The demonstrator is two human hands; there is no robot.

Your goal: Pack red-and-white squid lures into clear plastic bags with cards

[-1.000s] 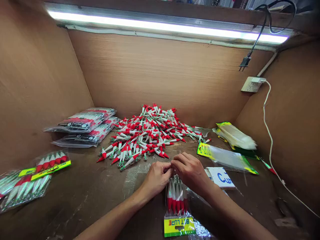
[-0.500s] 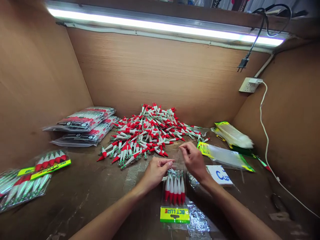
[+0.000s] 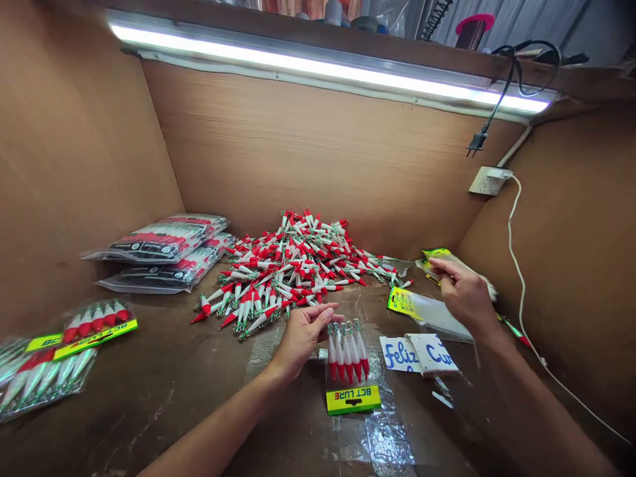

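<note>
Wooden walls (image 3: pixel 69 159) enclose the brown desk (image 3: pixel 189 371). At lower centre, I have my left hand (image 3: pixel 298 338) with its grip pinched on the upper edge of a filled lure packet (image 3: pixel 348 361); my right hand (image 3: pixel 464 295) is over header-card sleeves (image 3: pixel 417 308), its grip unclear. Packed lures (image 3: pixel 97 338) lie lower left, loose squid lures (image 3: pixel 298 265) mid-frame. Desk surface shows left of my left forearm; card pieces (image 3: pixel 432 354) border the packet's right.
</note>
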